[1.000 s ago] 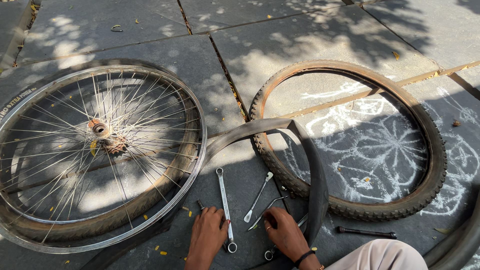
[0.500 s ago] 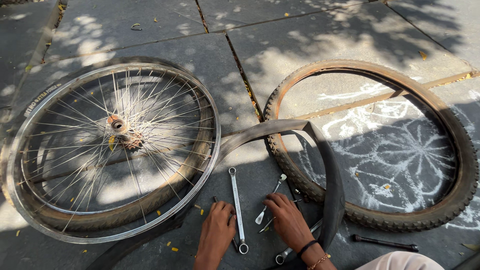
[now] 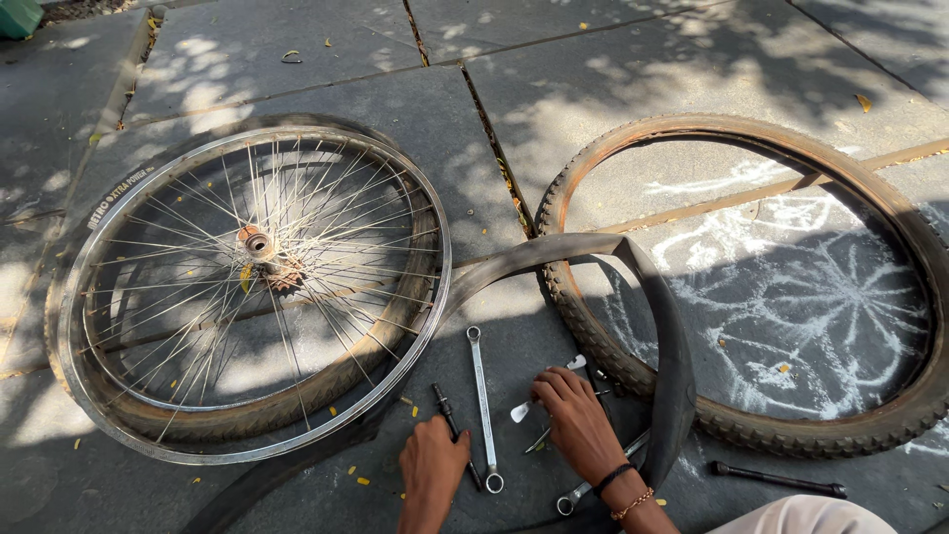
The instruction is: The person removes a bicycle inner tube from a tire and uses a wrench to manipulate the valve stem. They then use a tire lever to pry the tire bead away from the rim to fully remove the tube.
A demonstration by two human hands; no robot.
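Note:
My right hand [image 3: 578, 423] lies over a few silver tyre levers [image 3: 521, 409] on the paving, its fingers curled down on them. It wears a black band and a beaded bracelet at the wrist. My left hand [image 3: 432, 461] rests on the ground with its fingers folded and nothing visibly in it. A small black tool [image 3: 447, 410] lies right beside it, and a long ring spanner [image 3: 481, 400] lies between my hands. Another spanner [image 3: 583, 491] pokes out below my right wrist.
A spoked bicycle wheel [image 3: 252, 292] with a worn tyre under it lies at the left. A loose knobbly tyre [image 3: 751, 425] lies at the right over chalk floor drawings. A black inner tube [image 3: 672, 346] arches between them. A dark rod [image 3: 776, 480] lies at the lower right.
My right hand has reached a little forward onto the tyre levers. My left hand has stayed beside the spanner. The view has shifted, so wheel and tyre sit further right.

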